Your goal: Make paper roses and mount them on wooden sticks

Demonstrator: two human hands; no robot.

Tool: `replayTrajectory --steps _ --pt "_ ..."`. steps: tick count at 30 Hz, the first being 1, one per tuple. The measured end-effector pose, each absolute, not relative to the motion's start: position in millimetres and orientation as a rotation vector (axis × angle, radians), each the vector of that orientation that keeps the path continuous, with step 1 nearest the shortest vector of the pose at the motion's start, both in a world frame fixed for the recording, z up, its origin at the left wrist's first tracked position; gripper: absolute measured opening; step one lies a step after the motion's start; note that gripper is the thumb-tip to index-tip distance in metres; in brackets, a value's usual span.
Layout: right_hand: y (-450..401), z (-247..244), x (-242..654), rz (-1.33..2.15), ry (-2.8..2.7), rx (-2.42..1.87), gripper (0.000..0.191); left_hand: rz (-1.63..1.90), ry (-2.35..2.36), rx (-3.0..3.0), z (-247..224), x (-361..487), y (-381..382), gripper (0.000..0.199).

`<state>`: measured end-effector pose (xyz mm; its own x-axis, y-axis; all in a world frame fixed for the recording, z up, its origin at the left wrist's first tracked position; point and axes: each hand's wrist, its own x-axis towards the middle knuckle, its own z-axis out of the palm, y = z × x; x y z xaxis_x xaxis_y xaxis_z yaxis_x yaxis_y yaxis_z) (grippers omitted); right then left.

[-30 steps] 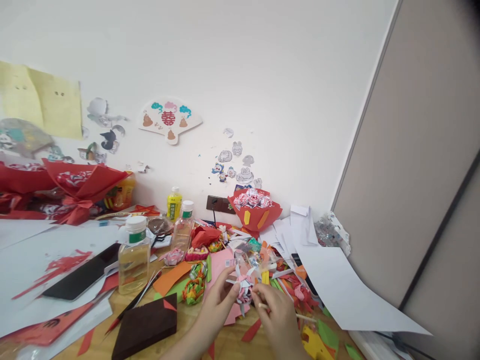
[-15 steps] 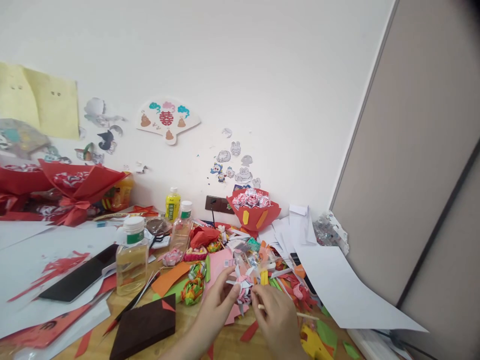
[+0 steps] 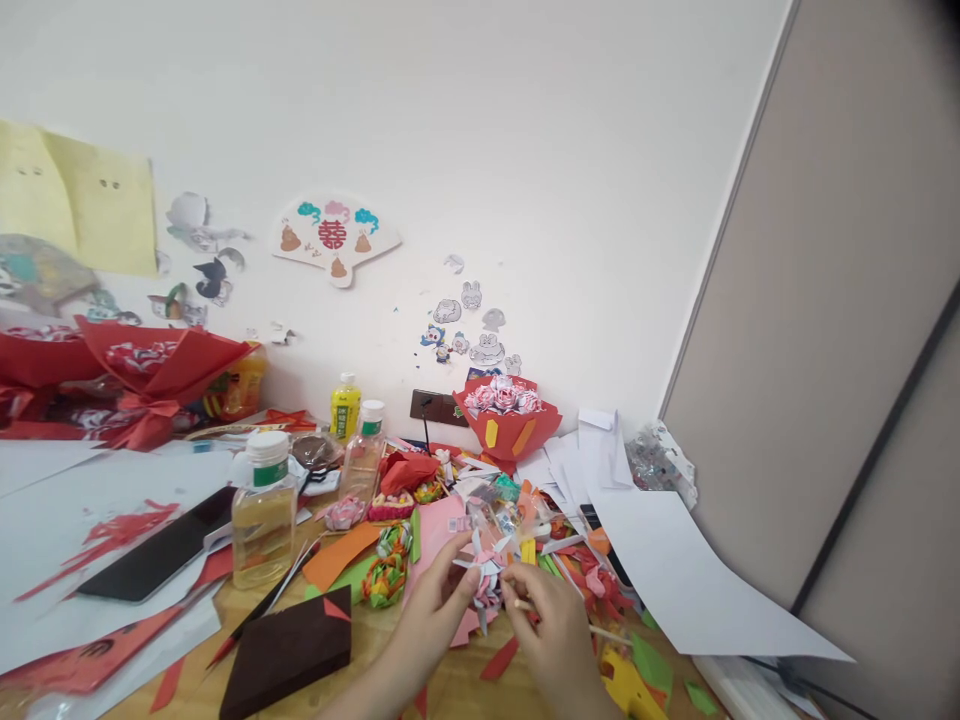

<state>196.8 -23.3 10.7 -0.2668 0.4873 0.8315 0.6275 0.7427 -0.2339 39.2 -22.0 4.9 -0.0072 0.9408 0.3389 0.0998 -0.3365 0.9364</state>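
Over the front middle of the table, my left hand (image 3: pixel 439 605) grips a woven paper flower (image 3: pixel 489 578) in pink and white, with strip ends sticking out. Its thumb and fingers press on the flower's left side. My right hand (image 3: pixel 551 625) is closed at the flower's right edge. A thin pale stick (image 3: pixel 611 634) runs through that hand, one tip showing between the fingers. Whether the right fingertips also pinch a strip is hidden. Pink paper (image 3: pixel 435 525) lies behind the flower.
A dark brown box (image 3: pixel 289 660) and a bottle of pale liquid (image 3: pixel 264 530) stand to the left. Behind are a red paper bouquet (image 3: pixel 508 430) and colourful scraps. A large white sheet (image 3: pixel 697 580) curls at right; a yellow tool (image 3: pixel 630 685) lies by my right wrist.
My right fingers have shifted very slightly against the flower's right edge. The left hand and the flower stay in nearly the same place.
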Motion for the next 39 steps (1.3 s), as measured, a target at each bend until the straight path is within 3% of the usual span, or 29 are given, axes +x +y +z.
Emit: replayTrajectory --steps 3,10,19,39 --pt "-23.9 11.7 195.8 -0.328 -1.922 -0.796 0.027 1.419 1.101 1.528 3.8 39.8 -21.3 0.053" --pt "-20.7 11.3 196.5 -0.215 -1.911 -0.87 0.033 1.433 1.097 1.472 2.7 39.6 -19.9 0.056" --pt "-21.5 6.4 194.6 -0.733 -1.832 -0.818 0.028 1.46 1.07 1.444 0.3 41.3 -19.1 0.058" --pt "-16.5 1.6 190.8 -0.736 -1.817 -0.864 0.038 1.436 1.105 1.452 8.5 43.3 -24.6 0.054"
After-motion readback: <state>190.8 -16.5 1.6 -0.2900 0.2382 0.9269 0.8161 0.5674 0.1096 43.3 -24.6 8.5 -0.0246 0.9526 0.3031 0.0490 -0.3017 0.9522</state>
